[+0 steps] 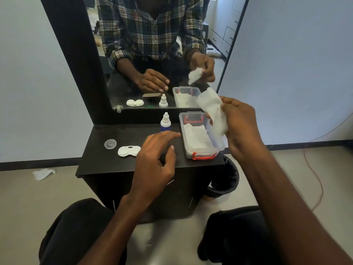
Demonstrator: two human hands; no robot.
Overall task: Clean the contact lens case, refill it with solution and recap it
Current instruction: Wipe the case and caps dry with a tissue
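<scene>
Head view: tissue held up over the box, lens case lying apart

Head camera looks down on a dark desk (107,161) set against a mirror (152,54). At the desk's right edge stands a clear plastic box (202,150) with red clasps, tissues inside it. Above the box's right wall, the right hand (240,129) clenches a white tissue (214,111) that stands up out of the fist. The left hand (156,155) hovers over the middle of the desk with fingers loosely spread, gripping nothing, fingertips near the box's left wall. At the back edge, just left of the box, stands a small dropper bottle (165,122), capped. Toward the left front of the desk lies the white contact lens case (129,151), its two wells uncapped, well apart from both hands. Just left of it sits a small clear cap (110,144).
</scene>
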